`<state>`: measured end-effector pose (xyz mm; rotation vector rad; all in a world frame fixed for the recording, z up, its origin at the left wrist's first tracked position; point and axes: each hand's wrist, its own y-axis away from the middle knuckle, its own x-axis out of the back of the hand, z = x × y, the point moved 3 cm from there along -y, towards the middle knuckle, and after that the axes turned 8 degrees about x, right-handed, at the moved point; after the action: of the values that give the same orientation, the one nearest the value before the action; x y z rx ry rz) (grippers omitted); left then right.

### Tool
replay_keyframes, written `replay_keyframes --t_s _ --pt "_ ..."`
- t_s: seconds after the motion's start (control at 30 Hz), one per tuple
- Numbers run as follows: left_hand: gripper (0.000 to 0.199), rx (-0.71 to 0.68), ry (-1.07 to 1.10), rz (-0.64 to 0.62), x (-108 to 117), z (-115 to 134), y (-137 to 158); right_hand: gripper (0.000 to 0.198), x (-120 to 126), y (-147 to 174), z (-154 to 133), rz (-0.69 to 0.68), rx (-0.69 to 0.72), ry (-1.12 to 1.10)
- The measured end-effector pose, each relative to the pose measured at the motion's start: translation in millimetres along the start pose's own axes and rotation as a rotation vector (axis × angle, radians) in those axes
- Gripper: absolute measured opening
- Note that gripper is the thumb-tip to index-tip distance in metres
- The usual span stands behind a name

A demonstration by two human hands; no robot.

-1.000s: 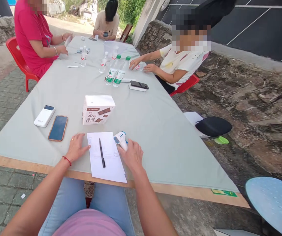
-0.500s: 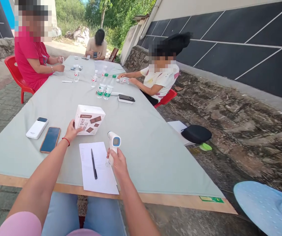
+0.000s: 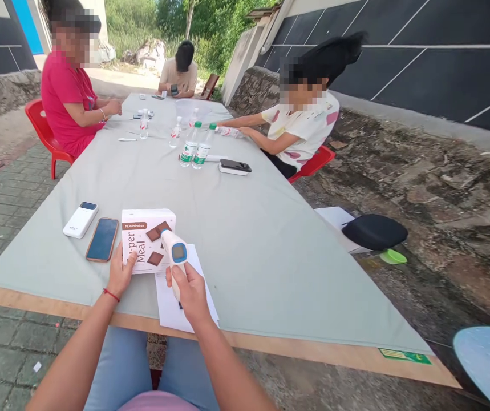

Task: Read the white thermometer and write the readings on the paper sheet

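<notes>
My left hand [image 3: 121, 270] grips the lower left side of a white box [image 3: 142, 242] printed with brown chocolate-like squares and the words "NutriMotion" and "Meal". In my right hand [image 3: 191, 291] is a white infrared thermometer [image 3: 175, 251] with a blue-ringed screen. Its front end points at the right part of the box face, close to it; whether they touch I cannot tell. Under the thermometer and my right hand lies a sheet of paper [image 3: 202, 285], partly covered. Only a small dark bit of the pen [image 3: 180, 305] shows beside my hand.
Left of the box lie a phone [image 3: 102, 240] and a white power bank [image 3: 81, 220]. Farther up the cloth-covered table [image 3: 270, 257] stand two green-capped bottles [image 3: 195, 145], with a dark phone [image 3: 235, 165] on a white object. Three other people sit around the table.
My left hand has drawn the box nearer and turned its printed face toward me. The thermometer has moved left, up to the box, over the paper. The view has shifted slightly.
</notes>
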<state>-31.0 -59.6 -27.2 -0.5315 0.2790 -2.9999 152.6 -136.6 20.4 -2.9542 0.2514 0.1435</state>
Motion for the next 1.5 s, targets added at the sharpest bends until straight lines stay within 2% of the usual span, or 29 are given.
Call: replay_keyframes --t_s 0.2,0.37,0.67,1.03,1.33,1.5 --pt "0.047 -0.045 -0.078 -0.028 -4.5 -5.8 -2.4 0.039 -11.2 -9.9 11.0 0.016 0.003 0.052" --pt "0.045 -0.004 -0.059 -0.054 -5.1 -7.1 -2.0 0.037 -16.6 -12.1 21.2 -0.019 -0.046 0.032" --pt "0.044 0.044 -0.039 -0.054 -5.5 -7.9 -3.2 0.037 -15.8 -14.6 25.1 -0.011 -0.046 0.038" --pt "0.042 0.032 -0.026 -0.045 -5.8 -7.0 -3.4 0.034 -13.4 -14.0 20.5 -0.021 -0.044 0.099" --pt "0.044 0.033 -0.061 -0.041 -4.6 -4.6 -2.7 0.035 -13.8 -15.0 21.7 -0.011 -0.058 0.050" --pt "0.046 0.040 -0.014 -0.059 -5.9 -3.9 -2.8 0.038 -17.3 -9.0 1.4 -0.034 -0.113 -0.050"
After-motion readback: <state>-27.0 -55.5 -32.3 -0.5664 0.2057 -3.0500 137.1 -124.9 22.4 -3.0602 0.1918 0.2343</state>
